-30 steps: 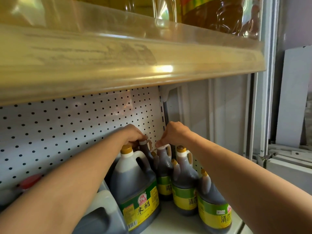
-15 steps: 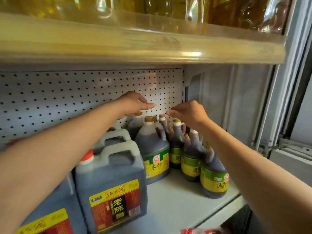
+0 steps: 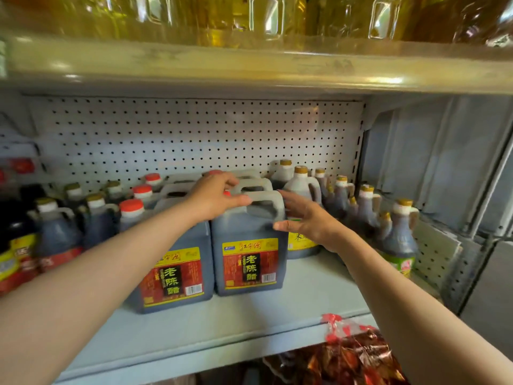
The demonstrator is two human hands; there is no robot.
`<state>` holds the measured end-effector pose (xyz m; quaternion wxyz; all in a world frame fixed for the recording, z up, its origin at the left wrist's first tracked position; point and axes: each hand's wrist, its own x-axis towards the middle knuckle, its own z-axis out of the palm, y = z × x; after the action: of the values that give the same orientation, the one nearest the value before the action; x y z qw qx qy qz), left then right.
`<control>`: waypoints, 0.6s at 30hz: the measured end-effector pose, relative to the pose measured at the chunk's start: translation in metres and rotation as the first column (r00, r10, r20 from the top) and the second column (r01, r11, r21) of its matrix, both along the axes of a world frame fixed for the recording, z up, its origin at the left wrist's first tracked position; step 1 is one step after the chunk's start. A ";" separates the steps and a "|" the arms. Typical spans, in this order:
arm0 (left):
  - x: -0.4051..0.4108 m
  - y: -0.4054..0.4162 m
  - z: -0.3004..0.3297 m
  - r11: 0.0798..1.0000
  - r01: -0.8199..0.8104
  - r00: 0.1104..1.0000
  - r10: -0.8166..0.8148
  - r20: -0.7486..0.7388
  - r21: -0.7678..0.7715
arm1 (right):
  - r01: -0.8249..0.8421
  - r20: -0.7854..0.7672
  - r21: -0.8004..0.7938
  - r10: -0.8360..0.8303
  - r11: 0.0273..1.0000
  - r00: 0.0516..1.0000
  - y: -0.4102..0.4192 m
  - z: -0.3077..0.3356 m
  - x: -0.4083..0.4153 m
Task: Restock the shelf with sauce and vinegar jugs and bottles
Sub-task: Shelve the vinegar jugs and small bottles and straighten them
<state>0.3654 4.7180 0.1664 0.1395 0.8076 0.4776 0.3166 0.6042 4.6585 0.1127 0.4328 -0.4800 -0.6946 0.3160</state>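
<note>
The square vinegar jug (image 3: 249, 245) with the red and yellow label stands upright on the grey shelf (image 3: 249, 323), full of dark liquid, and both hands are at its top. The left hand (image 3: 215, 198) lies over the jug's white handle (image 3: 266, 198) with fingers loosely extended, thumb along the handle's front edge; it touches the handle but does not wrap it. The right hand (image 3: 305, 220) is spread, fingers straight, its thumb against the jug's right shoulder and its fingers just beside the handle's right end (whether those fingertips touch cannot be told). Neither hand grasps anything.

Directly under the left forearm, touching the first jug's left side, stands a second square jug (image 3: 177, 273) with the same label and the same dark fill. Behind the left hand more jugs of that kind sit in rows, their red caps (image 3: 131, 205) showing.

Behind the right hand is a rounder dark jug with a gold cap (image 3: 301, 187) and a yellow-green label. Further right of that hand stands a cluster of slim dark bottles (image 3: 399, 234) with gold caps and side handles, near the shelf's end wall.

Far left of the left arm are smaller dark bottles (image 3: 55, 232). Above both hands, a higher shelf carries clear jugs of yellow oil (image 3: 222, 18). Below the right forearm lies a red plastic packet (image 3: 349, 354).
</note>
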 end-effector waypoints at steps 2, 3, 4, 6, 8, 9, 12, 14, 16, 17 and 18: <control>-0.007 -0.004 -0.001 0.994 -0.079 0.985 0.089 -0.147 0.071 | 0.029 0.000 0.022 -0.029 0.999 1.000 0.001 -0.005 -0.004; -0.010 -0.006 -0.002 0.990 -0.116 0.959 0.134 -0.248 0.086 | 0.034 0.010 0.037 -0.034 0.999 0.999 0.002 -0.007 -0.005; -0.013 -0.007 -0.004 0.986 -0.146 0.926 0.165 -0.338 0.081 | 0.036 0.013 0.045 -0.037 0.998 0.999 0.002 -0.010 -0.006; -0.016 -0.008 -0.006 0.982 -0.181 0.881 0.190 -0.432 0.061 | 0.043 -0.018 0.049 -0.042 0.998 0.999 0.002 -0.015 -0.007; -0.016 -0.010 -0.008 0.974 -0.200 0.859 0.226 -0.460 0.106 | 0.037 -0.047 0.055 -0.034 0.998 0.998 0.003 -0.018 -0.007; -0.015 -0.010 -0.009 0.967 -0.209 0.850 0.254 -0.461 0.146 | 0.029 -0.055 0.051 -0.026 0.998 0.998 0.003 -0.019 -0.007; -0.012 -0.012 -0.016 0.947 -0.241 0.851 0.312 -0.423 0.214 | 0.006 -0.070 0.027 -0.004 1.000 0.998 0.006 -0.020 -0.003; -0.011 -0.011 -0.020 0.942 -0.259 0.860 0.325 -0.392 0.214 | -0.009 -0.077 0.022 0.011 1.000 0.997 0.009 -0.020 -0.001; -0.011 -0.009 -0.021 0.941 -0.267 0.867 0.328 -0.374 0.207 | -0.028 -0.089 0.018 0.030 0.999 0.996 0.012 -0.022 0.000; -0.011 -0.008 -0.021 0.942 -0.267 0.867 0.327 -0.375 0.205 | -0.043 -0.092 0.009 0.044 0.999 0.995 0.014 -0.023 0.001; -0.011 -0.006 -0.021 0.943 -0.264 0.862 0.325 -0.389 0.202 | -0.062 -0.098 -0.007 0.061 0.998 0.993 0.015 -0.023 0.003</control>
<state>0.3547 4.7115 0.1456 -0.0737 0.7816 0.5904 0.1875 0.6071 4.6739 0.0898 0.4540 -0.4444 -0.6854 0.3559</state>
